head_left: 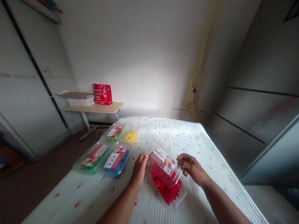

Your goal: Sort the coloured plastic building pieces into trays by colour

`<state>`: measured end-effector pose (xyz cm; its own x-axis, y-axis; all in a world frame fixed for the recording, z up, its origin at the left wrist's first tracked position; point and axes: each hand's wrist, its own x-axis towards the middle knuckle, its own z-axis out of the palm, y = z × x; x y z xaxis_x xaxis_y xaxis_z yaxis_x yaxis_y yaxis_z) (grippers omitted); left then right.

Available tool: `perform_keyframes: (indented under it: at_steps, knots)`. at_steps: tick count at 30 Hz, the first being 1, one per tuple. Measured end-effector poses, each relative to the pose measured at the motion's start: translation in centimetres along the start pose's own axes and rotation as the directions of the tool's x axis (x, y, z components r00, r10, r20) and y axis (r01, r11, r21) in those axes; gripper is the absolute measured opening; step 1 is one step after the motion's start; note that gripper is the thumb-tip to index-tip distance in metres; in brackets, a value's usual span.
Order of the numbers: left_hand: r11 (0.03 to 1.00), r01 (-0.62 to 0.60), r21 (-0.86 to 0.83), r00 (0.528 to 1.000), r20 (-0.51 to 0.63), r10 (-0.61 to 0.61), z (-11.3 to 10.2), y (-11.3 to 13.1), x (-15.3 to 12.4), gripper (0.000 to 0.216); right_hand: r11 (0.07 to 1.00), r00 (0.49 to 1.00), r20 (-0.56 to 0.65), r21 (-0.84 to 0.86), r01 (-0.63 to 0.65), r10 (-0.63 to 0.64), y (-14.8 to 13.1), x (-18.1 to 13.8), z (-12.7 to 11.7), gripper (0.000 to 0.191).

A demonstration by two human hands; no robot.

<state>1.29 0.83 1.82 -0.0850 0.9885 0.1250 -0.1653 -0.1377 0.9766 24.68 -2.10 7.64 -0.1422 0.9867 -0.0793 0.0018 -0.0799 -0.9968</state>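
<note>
A clear plastic lid (163,159) with a red and white label is held over a clear tub of red pieces (168,194). The lid sits shifted toward the far end, so the tub's near end shows uncovered. My left hand (140,169) grips the lid's left edge, thumb on top. On the opposite side, my right hand (192,168) pinches the lid's right edge with curled fingers. The red pieces are small and heaped; their exact kind is too blurred to tell. Whether the lid touches the tub's rim I cannot tell.
To the left on the white quilted bed cover (182,130) stand tubs of green (92,158), blue (116,160), light green (114,132) and yellow pieces (130,136). Behind, a small table (100,108) bears a white box (80,100) and a red bag (102,94).
</note>
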Motion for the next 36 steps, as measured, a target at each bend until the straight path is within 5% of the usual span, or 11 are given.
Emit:
perform_keyframes:
  at_steps: [3, 5, 7, 9, 12, 15, 17, 21, 26, 30, 36]
  knots:
    - [0.999, 0.043, 0.021, 0.992, 0.116, -0.046, 0.1, 0.7, -0.2, 0.041, 0.986, 0.974, -0.157, -0.055, 0.158, -0.165, -1.5, -0.7, -0.9, 0.024]
    - [0.998, 0.067, 0.02, 0.981, 0.183, -0.07, 0.1, 1.0, -0.3, 0.046, 0.931, 0.895, -0.3, -0.261, 0.255, -0.329, -2.4, -1.2, -2.2, 0.021]
    - [0.996, 0.094, 0.004, 0.97, 0.224, -0.092, 0.2, 1.0, -0.3, 0.049, 0.777, 0.769, -0.389, -0.592, 0.213, -0.507, -2.8, -1.7, -3.9, 0.019]
    - [0.992, 0.122, -0.015, 0.965, 0.234, -0.115, 0.2, 0.7, -0.2, 0.046, 0.51, 0.676, -0.341, -0.858, 0.059, -0.653, -2.3, -2.0, -5.3, 0.021]
    - [0.991, 0.13, -0.017, 0.968, 0.217, -0.124, 0.3, 0.4, -0.1, 0.04, 0.139, 0.732, -0.151, -0.987, -0.077, -0.665, -0.3, -2.0, -6.4, 0.025]
    - [0.994, 0.111, -0.003, 0.973, 0.205, -0.108, 0.3, 0.4, -0.2, 0.039, -0.018, 0.867, -0.044, -0.998, -0.061, -0.496, 2.0, -1.8, -6.1, 0.023]
    - [0.996, 0.093, 0.003, 0.975, 0.203, -0.092, 0.3, 0.5, -0.3, 0.038, -0.026, 0.914, -0.006, -0.999, -0.018, -0.407, 3.0, -1.8, -5.7, 0.021]
    - [0.998, 0.055, 0.029, 0.981, 0.185, -0.059, 0.2, 0.7, -0.6, 0.035, 0.033, 0.929, 0.02, -0.999, 0.035, -0.37, 3.6, -1.8, -5.5, 0.023]
    - [0.998, 0.04, 0.044, 0.982, 0.185, -0.048, 0.1, 0.8, -0.6, 0.034, 0.055, 0.872, -0.04, -0.998, -0.016, -0.487, 3.7, -1.8, -6.3, 0.022]
    - [0.998, 0.051, 0.032, 0.983, 0.178, -0.056, 0.2, 0.9, -0.6, 0.033, 0.017, 0.813, -0.122, -0.99, -0.137, -0.569, 4.2, -1.5, -6.4, 0.047]
    - [0.997, 0.059, 0.05, 0.979, 0.194, -0.068, 0.1, 1.0, -0.7, 0.033, 0.071, 0.909, -0.139, -0.99, -0.12, -0.394, 5.4, -0.8, -6.1, 0.042]
